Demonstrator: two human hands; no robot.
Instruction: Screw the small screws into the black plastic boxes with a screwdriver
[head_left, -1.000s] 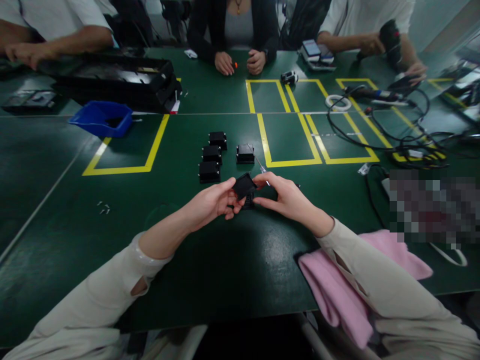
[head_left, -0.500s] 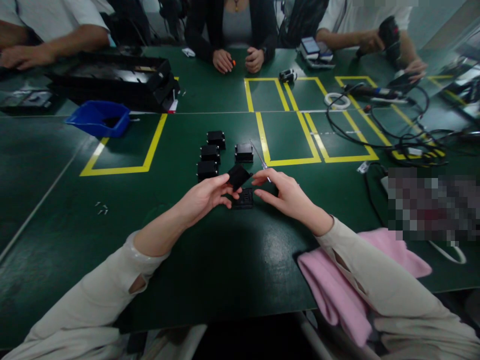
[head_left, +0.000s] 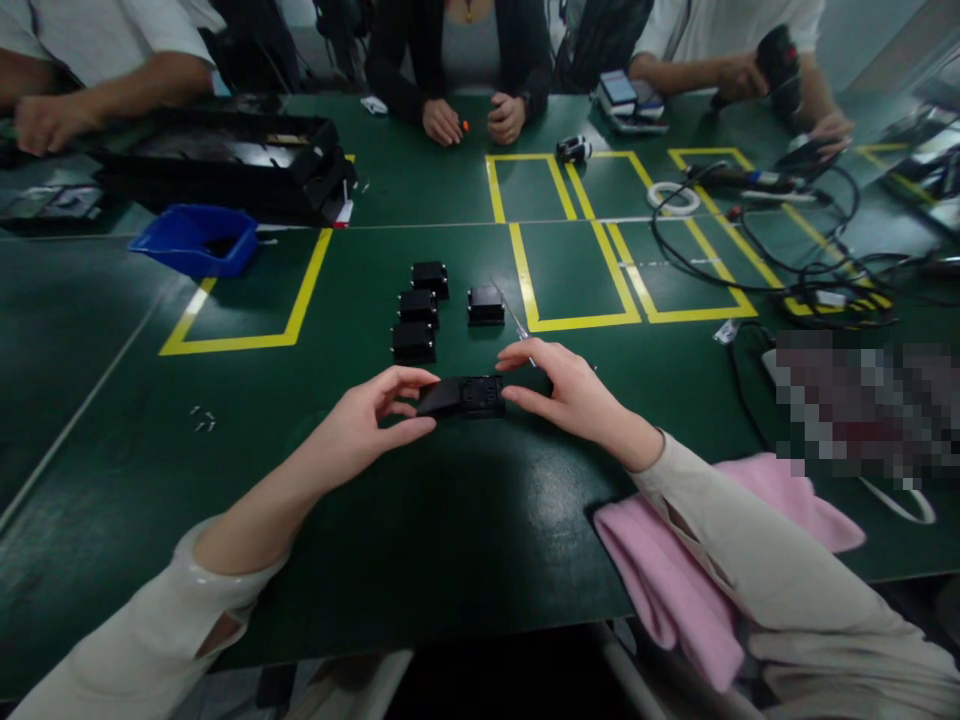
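Observation:
Thumb and fingers of my left hand (head_left: 375, 412) grip a dark cover piece (head_left: 440, 397) by its left end. Right beside that piece, a black open housing (head_left: 482, 395) lies on the green table. My right hand (head_left: 566, 393) is at the housing's right side, thumb and fingers apart, the thumb tip close to its edge. A thin screwdriver (head_left: 517, 322) lies just beyond the right fingers. Farther up are a black box (head_left: 486, 305) and a column of several similar boxes (head_left: 413, 340) to its left.
A blue bin (head_left: 196, 240) and a long black tray (head_left: 225, 165) stand at the left. Small screws (head_left: 202, 418) lie nearer. Cables (head_left: 814, 270) and a pink cloth (head_left: 660, 560) are at the right. Other people sit across the table (head_left: 480, 560).
My left hand has moved left and down, bringing the dark piece from a raised, tilted pose to beside the housing. My right hand has barely moved.

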